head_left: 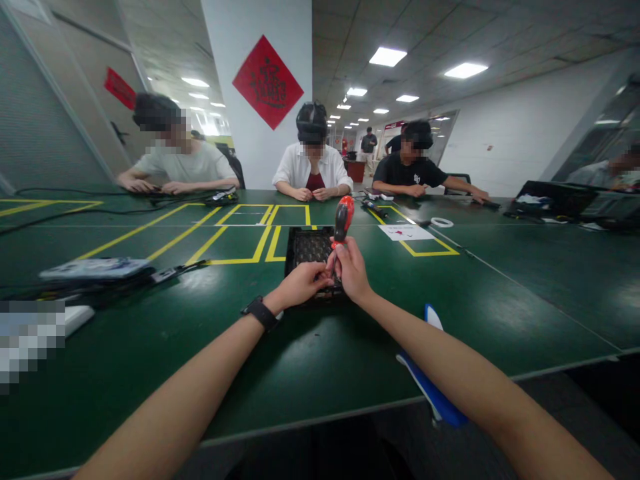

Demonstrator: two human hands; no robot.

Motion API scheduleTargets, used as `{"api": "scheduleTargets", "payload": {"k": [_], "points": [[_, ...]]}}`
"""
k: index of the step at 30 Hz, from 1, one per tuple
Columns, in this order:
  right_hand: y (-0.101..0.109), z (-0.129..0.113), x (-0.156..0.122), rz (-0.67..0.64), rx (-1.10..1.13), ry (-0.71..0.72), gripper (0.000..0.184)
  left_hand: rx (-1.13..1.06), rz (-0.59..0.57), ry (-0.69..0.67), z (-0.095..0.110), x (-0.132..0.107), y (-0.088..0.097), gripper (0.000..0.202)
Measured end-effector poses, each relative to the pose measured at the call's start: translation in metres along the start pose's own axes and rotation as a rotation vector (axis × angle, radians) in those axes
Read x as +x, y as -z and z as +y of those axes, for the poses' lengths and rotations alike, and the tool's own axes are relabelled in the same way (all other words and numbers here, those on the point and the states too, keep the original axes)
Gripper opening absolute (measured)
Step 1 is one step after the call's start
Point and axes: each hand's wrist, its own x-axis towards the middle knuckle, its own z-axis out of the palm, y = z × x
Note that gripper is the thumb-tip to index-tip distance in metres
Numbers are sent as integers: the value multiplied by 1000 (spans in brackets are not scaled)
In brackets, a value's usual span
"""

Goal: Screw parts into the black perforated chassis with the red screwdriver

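A black plastic tray (310,248) with a patterned floor lies on the green table (360,357) in front of me. My right hand (354,272) is closed around a screwdriver (343,220), whose red and dark grey handle points upward. The lower shaft and tip are mostly hidden by my fingers. Beside it, over the tray's near part, my left hand (305,283) is closed, fingertips pinched near the shaft. Whether something small sits between those fingers cannot be made out. A dark watch (262,313) is on my left wrist.
Yellow tape (233,261) marks rectangles on the table. A white sheet (406,232) and a tape ring (442,222) lie to the right. A blue-and-white object (434,393) is at the near edge under my right forearm. Cables and a flat box (97,268) lie left. Several people sit opposite.
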Motion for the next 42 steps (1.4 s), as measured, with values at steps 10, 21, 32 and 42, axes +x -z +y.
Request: {"api": "scheduleTargets", "payload": {"k": [10, 21, 32, 42], "points": [[0, 0, -1, 13, -2, -4, 31, -42, -11, -54, -1, 1, -2, 20], [1, 0, 2, 2, 61, -20, 34, -122, 6, 4, -1, 0, 0, 18], [4, 4, 5, -19, 156, -51, 32, -126, 23, 2, -1, 1, 0, 20], [2, 4, 3, -86, 189, -61, 32, -132, 39, 55, -4, 1, -1, 27]]}}
